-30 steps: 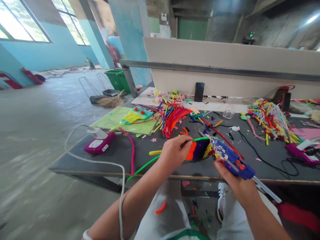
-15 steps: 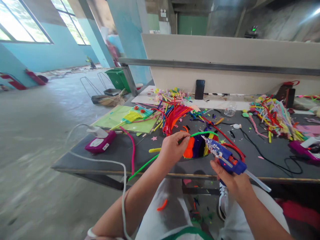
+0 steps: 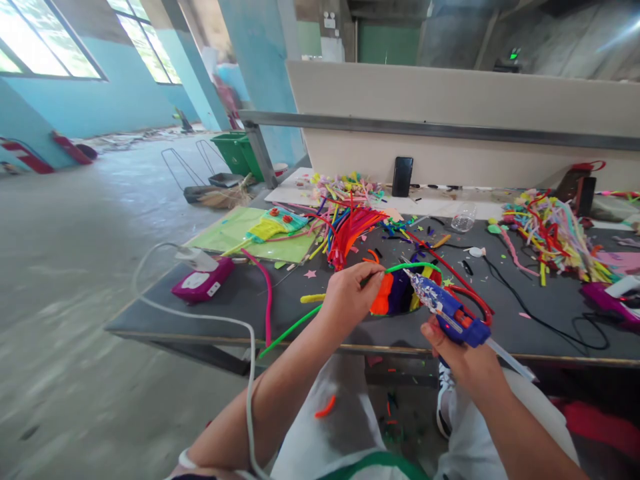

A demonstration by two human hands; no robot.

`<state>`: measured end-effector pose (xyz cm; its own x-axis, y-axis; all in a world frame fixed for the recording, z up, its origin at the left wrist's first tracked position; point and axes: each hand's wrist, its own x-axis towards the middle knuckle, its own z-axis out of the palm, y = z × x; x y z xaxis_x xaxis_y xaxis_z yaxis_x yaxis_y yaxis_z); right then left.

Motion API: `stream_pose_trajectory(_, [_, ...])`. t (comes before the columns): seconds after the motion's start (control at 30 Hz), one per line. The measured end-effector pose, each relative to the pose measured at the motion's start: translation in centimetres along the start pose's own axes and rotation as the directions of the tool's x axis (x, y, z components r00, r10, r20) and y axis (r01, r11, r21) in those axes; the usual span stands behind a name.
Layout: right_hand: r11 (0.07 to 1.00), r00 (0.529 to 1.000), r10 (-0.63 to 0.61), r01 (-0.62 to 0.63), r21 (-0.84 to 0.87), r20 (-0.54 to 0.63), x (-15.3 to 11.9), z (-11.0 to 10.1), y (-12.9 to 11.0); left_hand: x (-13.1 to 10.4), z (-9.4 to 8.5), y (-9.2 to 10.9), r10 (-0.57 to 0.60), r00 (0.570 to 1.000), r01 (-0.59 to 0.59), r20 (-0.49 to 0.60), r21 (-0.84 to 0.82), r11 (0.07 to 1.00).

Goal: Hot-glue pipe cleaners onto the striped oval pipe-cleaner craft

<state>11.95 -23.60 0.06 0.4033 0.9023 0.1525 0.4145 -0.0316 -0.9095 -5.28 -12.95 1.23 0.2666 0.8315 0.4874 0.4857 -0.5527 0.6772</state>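
Observation:
My left hand (image 3: 354, 292) pinches a long green pipe cleaner (image 3: 293, 331), which runs from the table's front edge through my fingers and curves on to the right. Under its far part lies a flat piece of orange, purple, black and yellow pipe cleaners (image 3: 397, 297), partly hidden by my hands. A blue hot glue gun (image 3: 453, 317) is gripped in my right hand (image 3: 463, 357); its nozzle points up and left, close to the green pipe cleaner. I cannot tell whether the tip touches it. A clear glue stick (image 3: 513, 360) sticks out of the gun's back.
Red and orange pipe cleaners (image 3: 350, 233) are bunched beyond my left hand, and a mixed heap (image 3: 560, 233) lies at right. A purple power strip (image 3: 203, 280) sits at left, its white cable (image 3: 200, 317) crossing my left forearm. A phone (image 3: 403, 177) stands at the back.
The whole view has shifted slightly. Both hands keep nearly the same pose, with the glue gun's nozzle still close to the green pipe cleaner.

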Motion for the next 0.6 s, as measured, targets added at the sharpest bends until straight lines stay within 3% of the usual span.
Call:
stream_pose_trajectory(0.17, [1.0, 0.998, 0.017, -0.016, -0.02, 0.063, 0.41, -0.2, 0.09, 0.02, 0.01, 0.05, 0.001, 1.0, -0.001, 0.003, -0.008, 1.0])
stream_pose_trajectory(0.33, [0.995, 0.994, 0.096, -0.096, 0.006, 0.057, 0.07, 0.05, -0.12, 0.01, -0.02, 0.05, -0.003, 1.0, 0.003, -0.006, -0.014, 1.0])
stream_pose_trajectory(0.6, [0.992, 0.992, 0.126, -0.126, -0.008, 0.027, -0.38, 0.54, -0.54, -0.07, 0.04, 0.05, 0.021, 1.0, -0.022, -0.012, -0.027, 0.999])
